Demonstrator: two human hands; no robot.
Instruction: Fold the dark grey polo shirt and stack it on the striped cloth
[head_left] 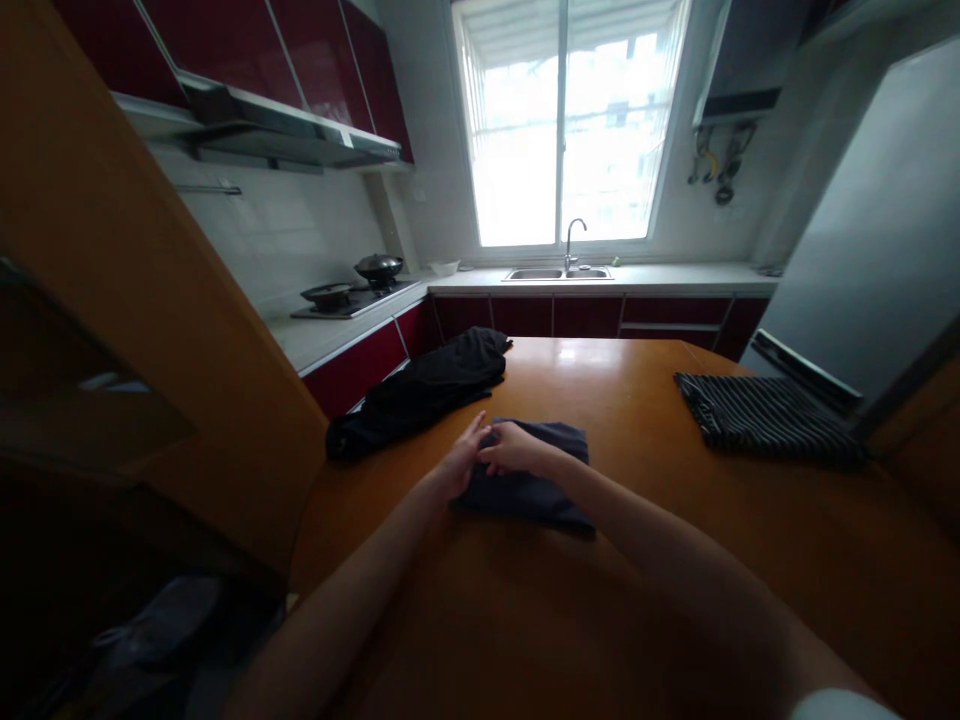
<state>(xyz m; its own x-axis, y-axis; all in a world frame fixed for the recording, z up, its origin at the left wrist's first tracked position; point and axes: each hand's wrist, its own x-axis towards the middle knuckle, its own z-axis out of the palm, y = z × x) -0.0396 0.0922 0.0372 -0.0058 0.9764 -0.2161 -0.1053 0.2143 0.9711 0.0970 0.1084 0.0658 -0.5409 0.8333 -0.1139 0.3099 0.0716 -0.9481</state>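
Note:
A folded dark grey-blue cloth (540,490) lies on the wooden table (600,600) in front of me. Both my hands rest on its left part. My left hand (461,458) lies with its fingers stretched out flat along the cloth's left edge. Just to its right, my right hand (510,450) has its fingers curled down onto the cloth and touches the left hand. Whether those fingers pinch the fabric is hard to see.
A crumpled black garment (427,390) lies at the table's far left edge. A folded striped cloth (757,415) sits at the far right. Beyond are a counter with a sink (559,273), a stove with pans (352,292), a window and a grey fridge (862,260).

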